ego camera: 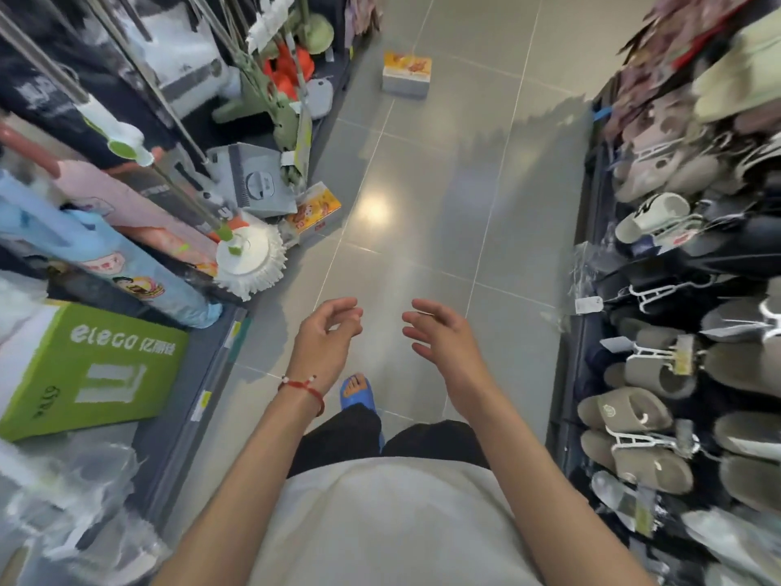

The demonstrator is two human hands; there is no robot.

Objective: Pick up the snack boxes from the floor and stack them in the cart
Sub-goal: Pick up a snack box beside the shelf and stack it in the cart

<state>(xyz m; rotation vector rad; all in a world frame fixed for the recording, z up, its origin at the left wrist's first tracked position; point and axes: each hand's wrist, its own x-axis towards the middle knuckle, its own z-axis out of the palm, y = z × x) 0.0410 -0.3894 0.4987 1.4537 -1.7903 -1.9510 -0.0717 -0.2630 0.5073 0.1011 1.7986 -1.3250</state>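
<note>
I log glossy grey tiled shop floor (427,230), yellow-orange cardboard snack box (406,74) lying far ahead, second snack box (315,211) just beside white round mop head (249,260), left grip (325,344) and right grip (439,340) loosely spread, empty

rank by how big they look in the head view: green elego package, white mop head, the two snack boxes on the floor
1. green elego package
2. white mop head
3. near snack box and far snack box: about alike, and the near one is partly hidden, so unranked.
</note>
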